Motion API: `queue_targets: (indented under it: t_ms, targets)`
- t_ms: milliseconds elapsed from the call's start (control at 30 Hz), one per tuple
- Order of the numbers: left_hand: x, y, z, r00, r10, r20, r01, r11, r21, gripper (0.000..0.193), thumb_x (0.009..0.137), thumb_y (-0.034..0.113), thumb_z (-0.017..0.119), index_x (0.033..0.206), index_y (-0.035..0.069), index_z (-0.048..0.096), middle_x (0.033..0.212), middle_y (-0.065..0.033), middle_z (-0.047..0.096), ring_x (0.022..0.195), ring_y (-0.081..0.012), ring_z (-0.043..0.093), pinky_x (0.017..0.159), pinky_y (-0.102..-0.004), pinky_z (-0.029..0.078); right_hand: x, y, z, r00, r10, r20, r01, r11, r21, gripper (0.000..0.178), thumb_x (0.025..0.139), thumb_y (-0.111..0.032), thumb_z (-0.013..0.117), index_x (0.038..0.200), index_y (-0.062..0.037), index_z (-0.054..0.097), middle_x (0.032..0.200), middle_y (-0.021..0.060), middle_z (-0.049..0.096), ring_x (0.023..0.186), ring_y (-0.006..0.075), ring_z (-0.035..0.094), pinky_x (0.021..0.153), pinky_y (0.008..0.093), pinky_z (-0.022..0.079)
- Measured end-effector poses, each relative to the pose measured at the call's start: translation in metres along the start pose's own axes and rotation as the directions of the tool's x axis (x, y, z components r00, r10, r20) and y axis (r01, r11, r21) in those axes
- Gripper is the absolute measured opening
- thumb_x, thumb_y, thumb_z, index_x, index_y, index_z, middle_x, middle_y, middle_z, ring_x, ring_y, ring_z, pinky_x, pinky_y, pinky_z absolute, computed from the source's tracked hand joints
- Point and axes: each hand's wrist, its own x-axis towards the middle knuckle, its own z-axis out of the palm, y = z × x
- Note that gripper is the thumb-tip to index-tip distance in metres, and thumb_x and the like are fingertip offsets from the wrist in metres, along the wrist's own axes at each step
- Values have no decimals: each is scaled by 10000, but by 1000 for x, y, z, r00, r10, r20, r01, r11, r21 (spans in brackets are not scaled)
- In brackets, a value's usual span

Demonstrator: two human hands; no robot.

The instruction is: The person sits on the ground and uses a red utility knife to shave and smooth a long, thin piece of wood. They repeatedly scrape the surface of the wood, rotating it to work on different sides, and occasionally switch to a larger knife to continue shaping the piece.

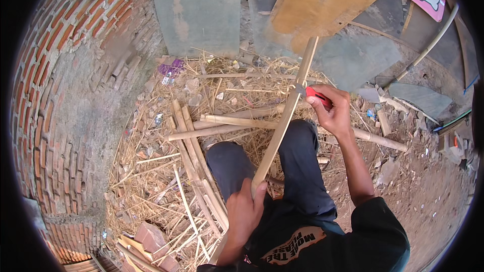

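A long split bamboo strip slants up and away from my lap, between my knees. My left hand is closed round its near end. My right hand grips a red utility knife, thumb along the handle. The knife's grey tip lies against the strip's upper part, and I cannot tell how deep it sits. Beyond the knife the strip runs on toward a brown board.
Bamboo pieces lie on the straw-littered ground left of my knees. A bamboo pole extends to the right. A brick wall rises at left. A brown board and a grey-green panel lean at the back.
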Motion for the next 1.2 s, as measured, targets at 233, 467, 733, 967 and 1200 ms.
queue_targets:
  t_ms: [233, 467, 733, 967, 1200]
  targets:
    - [-18, -17, 2, 994, -33, 107, 31, 999, 23, 435, 1116, 432, 569, 1012, 12, 613, 668, -295, 648, 681, -536, 670, 617, -610, 506, 50, 67, -19, 960, 243, -140, -256, 963, -84, 331, 990, -302, 791, 1073, 19, 795, 751, 113, 705, 668, 133, 610, 637, 322, 490]
    - [-35, -45, -5, 973, -129, 191, 159, 975, -153, 468, 1156, 395, 495, 1007, -24, 641, 674, -259, 574, 629, -472, 598, 619, -522, 446, 51, 143, -61, 913, 408, -2, -386, 861, -332, 419, 1030, -424, 715, 1063, -15, 797, 654, 103, 612, 636, 154, 570, 616, 387, 429]
    - [9, -43, -4, 993, -54, 109, 87, 943, -320, 523, 1169, 443, 456, 1046, -32, 635, 708, -264, 548, 661, -518, 553, 629, -515, 451, -17, -9, -3, 976, 129, 178, -129, 992, -13, 284, 996, -264, 774, 1114, -9, 733, 808, 133, 706, 662, 284, 662, 636, 388, 507]
    - [34, -5, -6, 992, 75, 101, -26, 907, -421, 451, 1161, 397, 501, 1142, -33, 636, 727, -261, 574, 663, -509, 569, 605, -489, 457, -66, -65, 32, 931, -209, 299, 175, 975, 137, 336, 868, -260, 880, 1120, -70, 764, 841, 60, 692, 644, 241, 694, 571, 347, 548]
    - [38, 0, -6, 989, 132, 70, -91, 905, -415, 419, 1156, 355, 528, 1151, -47, 647, 756, -263, 622, 697, -503, 634, 625, -477, 488, -81, -77, 44, 942, -233, 240, 194, 965, 174, 358, 851, -264, 885, 1124, -66, 767, 808, 42, 665, 599, 232, 661, 546, 350, 534]
